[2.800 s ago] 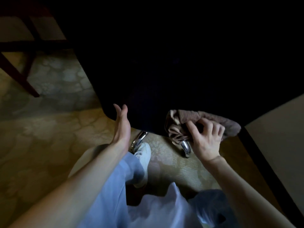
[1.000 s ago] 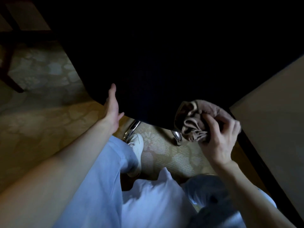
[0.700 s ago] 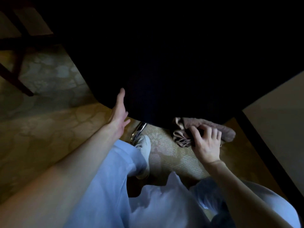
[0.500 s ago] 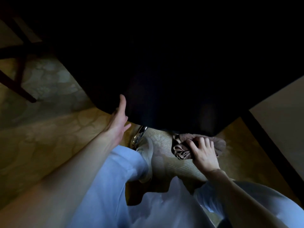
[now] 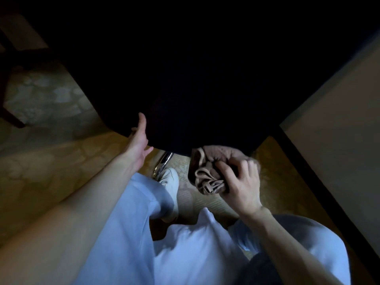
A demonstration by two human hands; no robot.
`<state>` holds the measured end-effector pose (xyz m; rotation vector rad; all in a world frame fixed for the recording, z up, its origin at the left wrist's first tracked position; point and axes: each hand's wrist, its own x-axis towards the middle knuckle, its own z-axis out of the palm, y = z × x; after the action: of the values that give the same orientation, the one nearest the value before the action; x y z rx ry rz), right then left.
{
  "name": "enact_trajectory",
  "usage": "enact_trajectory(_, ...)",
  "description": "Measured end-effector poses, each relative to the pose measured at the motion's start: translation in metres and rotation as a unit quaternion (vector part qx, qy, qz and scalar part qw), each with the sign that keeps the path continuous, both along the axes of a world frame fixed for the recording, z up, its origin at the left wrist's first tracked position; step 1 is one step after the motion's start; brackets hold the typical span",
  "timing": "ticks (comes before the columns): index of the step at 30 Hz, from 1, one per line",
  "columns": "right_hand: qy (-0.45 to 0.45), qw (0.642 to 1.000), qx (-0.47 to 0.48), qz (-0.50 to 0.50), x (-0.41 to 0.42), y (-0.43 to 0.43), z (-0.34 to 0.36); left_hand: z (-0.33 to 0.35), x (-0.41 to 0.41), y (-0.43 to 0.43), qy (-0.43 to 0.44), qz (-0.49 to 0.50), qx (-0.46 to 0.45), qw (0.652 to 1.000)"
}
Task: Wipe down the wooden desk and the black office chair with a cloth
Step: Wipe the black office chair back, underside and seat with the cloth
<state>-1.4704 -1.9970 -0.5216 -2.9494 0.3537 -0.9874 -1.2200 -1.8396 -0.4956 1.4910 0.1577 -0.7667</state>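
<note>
At the black chair's (image 5: 205,89) lower edge, the right hand (image 5: 240,186) grips the bunched cloth (image 5: 213,167) against it to wipe, while the left hand (image 5: 137,145), fingers straight, braces the chair steady.

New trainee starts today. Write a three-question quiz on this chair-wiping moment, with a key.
1. True or false: the left hand holds the cloth.
2. Which thing does the cloth touch? A. the black chair B. the white shoe C. the carpet
3. Fill in: the chrome chair leg shows just above the white ____.

Key:
1. False. The right hand grips the bunched cloth; the left hand rests with straight fingers against the chair's edge.
2. A, at the chair's lower edge.
3. shoe
</note>
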Motion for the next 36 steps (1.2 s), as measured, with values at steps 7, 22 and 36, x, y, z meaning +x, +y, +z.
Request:
enact_trajectory(7, 0.052, 0.994, -0.080, -0.054, 0.059, 0.005, 0.005, -0.001, 0.002, 0.007, 0.018, 0.008, -0.036, 0.999)
enact_trajectory(22, 0.386, 0.912, 0.084, -0.116, 0.058, -0.008, -0.095, -0.003, 0.002, 0.009, 0.050, 0.031, -0.034, 0.998)
enact_trajectory(36, -0.108, 0.990, -0.086, 0.012, 0.077, 0.020, 0.060, 0.020, 0.051, 0.061, -0.075, 0.213, 0.031, 0.974)
